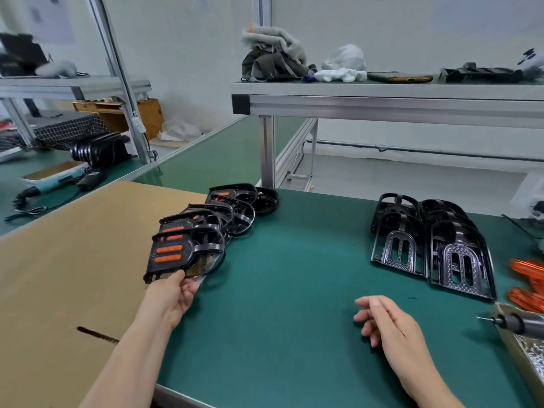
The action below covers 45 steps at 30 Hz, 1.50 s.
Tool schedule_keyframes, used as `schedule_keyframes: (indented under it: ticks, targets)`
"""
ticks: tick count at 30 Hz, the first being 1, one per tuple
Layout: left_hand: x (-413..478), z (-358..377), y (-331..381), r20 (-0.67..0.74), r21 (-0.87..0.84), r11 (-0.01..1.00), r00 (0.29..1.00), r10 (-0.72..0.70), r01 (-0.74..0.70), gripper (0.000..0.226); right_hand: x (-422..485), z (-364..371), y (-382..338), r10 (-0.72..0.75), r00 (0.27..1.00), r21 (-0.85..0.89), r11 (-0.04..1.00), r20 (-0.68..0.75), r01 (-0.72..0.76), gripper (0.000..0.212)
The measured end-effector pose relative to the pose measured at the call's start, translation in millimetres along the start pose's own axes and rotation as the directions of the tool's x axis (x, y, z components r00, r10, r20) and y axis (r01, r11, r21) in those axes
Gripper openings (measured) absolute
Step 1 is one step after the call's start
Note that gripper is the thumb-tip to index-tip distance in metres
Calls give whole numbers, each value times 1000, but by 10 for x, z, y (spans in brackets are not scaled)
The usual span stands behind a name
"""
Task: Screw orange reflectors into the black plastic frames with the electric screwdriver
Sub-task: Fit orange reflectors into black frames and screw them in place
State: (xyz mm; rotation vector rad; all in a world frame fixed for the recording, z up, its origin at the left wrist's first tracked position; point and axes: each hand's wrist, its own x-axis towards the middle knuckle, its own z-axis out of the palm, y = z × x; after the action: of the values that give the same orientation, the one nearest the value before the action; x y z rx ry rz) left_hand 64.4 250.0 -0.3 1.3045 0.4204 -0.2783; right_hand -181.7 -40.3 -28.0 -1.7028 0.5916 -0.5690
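- Left hand (pixel 173 301) pinches the near edge of the fitted frame (pixel 164 269), thumb on top, fingers underneath.
- Right hand (pixel 385 322) is low over the green mat (pixel 294 275), fingers loosely curled, holding nothing; cannot tell if it touches the mat.
- Fitted frame is black with two orange reflectors (pixel 168 254) seated in it; it sits at the front of the finished row, straddling the seam between cardboard sheet (pixel 73 254) and mat.
- Finished row (pixel 226 213): more black frames overlapping each other, running away from the camera; orange shows in several.
- Empty black frames (pixel 426 245) stand stacked in two leaning rows on the mat, right of centre, well apart from both hands.
- Loose orange reflectors (pixel 527 284) are piled at the right edge, just beside the empty frames.
- Electric screwdriver (pixel 512 322) lies across the rim of a tray (pixel 506 334), bit pointing left, near the right hand but not touched.
- Tray holds small silvery parts, too small to identify.
- Raised shelf (pixel 382 104) behind carries bundled cloths (pixel 273 54).
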Motion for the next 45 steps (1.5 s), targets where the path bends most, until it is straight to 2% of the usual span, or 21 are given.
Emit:
schedule_keyframes:
  ticks: [5, 10, 14, 20, 25, 32, 35, 37, 39, 42, 45]
  targets:
    - [118, -17, 44, 46, -38, 999, 998, -30, 32, 23, -4, -1, -1, -2, 1000, -8, 1000, 0, 2, 32]
    - [92, -4, -11, 35, 140, 990, 999, -37, 32, 24, -11, 5, -16, 1, 1000, -15, 1000, 1, -1, 30]
    - [81, 9, -56, -2, 151, 988, 999, -43, 43, 33, -17, 5, -14, 4, 1000, -26, 1000, 5, -4, 29]
    - [49, 114, -21, -62, 153, 987, 997, 52, -41, 34, -36, 19, -33, 12, 1000, -52, 999, 10, -11, 27]
    - [34, 90, -71, -94, 251, 964, 989, 113, -87, 28, -67, 36, -102, 20, 1000, -69, 997, 15, -19, 25]
    - [132, 98, -160, -132, 421, 904, 981, 138, -71, 27, -35, 22, -138, 49, 999, -106, 993, -20, -50, 19]
    - [112, 136, -193, -107, 467, 875, 974, 199, -128, 28, 58, -17, -132, 12, 999, -256, 966, -53, -25, 15]
    - [41, 194, -254, -63, 503, 839, 960, 273, -206, 31, 154, -94, -128, -54, 995, -391, 920, -83, 17, 12]
    - [-95, 309, -383, 38, 547, 776, 935, 353, -315, 35, 275, -194, -134, -85, 992, -530, 847, -94, 22, 20]
    - [-431, 603, -670, 313, 572, 658, 872, 378, -490, 34, 497, -327, -169, -44, 992, -726, 686, -117, -55, 39]
    - [-730, 912, -946, 575, 541, 531, 747, 332, -652, 30, 691, -387, -233, 19, 990, -821, 557, -137, -124, 41]
